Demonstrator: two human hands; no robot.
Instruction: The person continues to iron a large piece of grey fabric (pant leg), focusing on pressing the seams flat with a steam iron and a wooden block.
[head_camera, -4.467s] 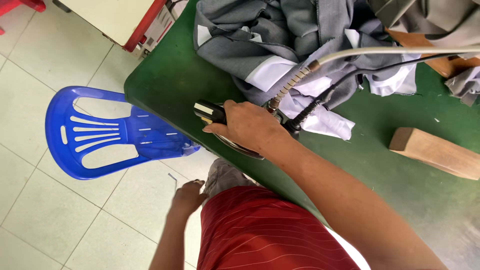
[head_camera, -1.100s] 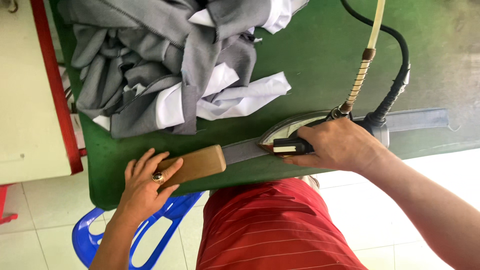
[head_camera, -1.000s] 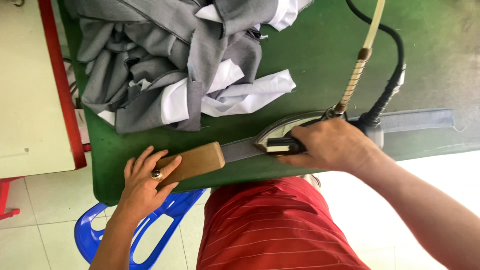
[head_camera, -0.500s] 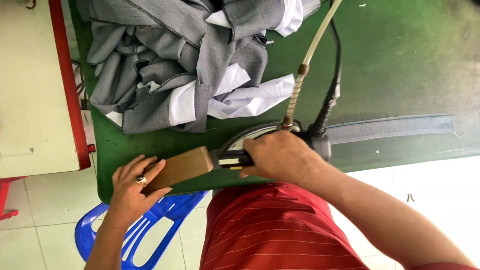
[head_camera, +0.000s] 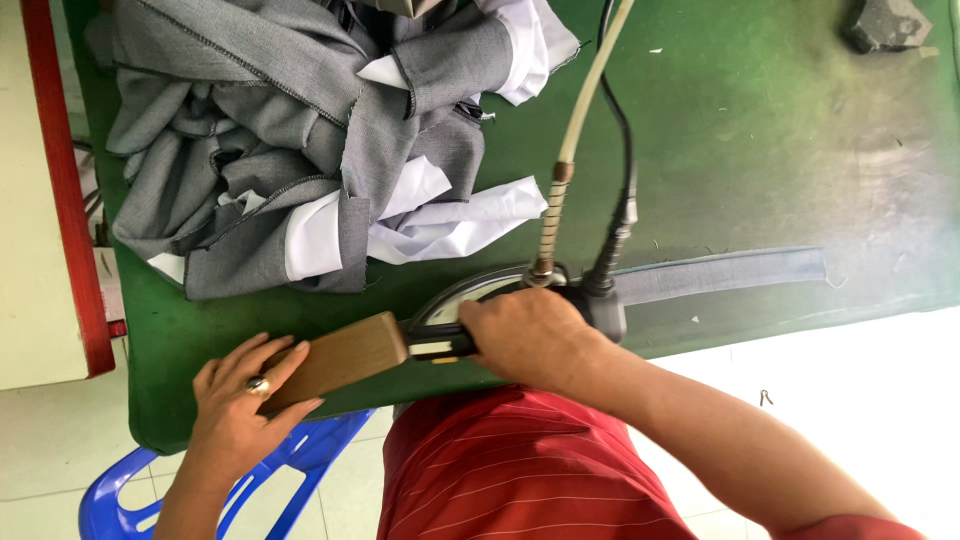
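Right hand (head_camera: 530, 338) grips iron (head_camera: 500, 300); left hand (head_camera: 235, 410) presses wooden block (head_camera: 340, 358).

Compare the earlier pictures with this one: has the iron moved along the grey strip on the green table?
Yes. The iron, gripped by the right hand, has slid along the grey strip toward the wooden block, leaving more strip uncovered behind it.

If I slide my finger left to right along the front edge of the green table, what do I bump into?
Left hand → wooden block → right hand on the iron's handle → grey fabric strip.
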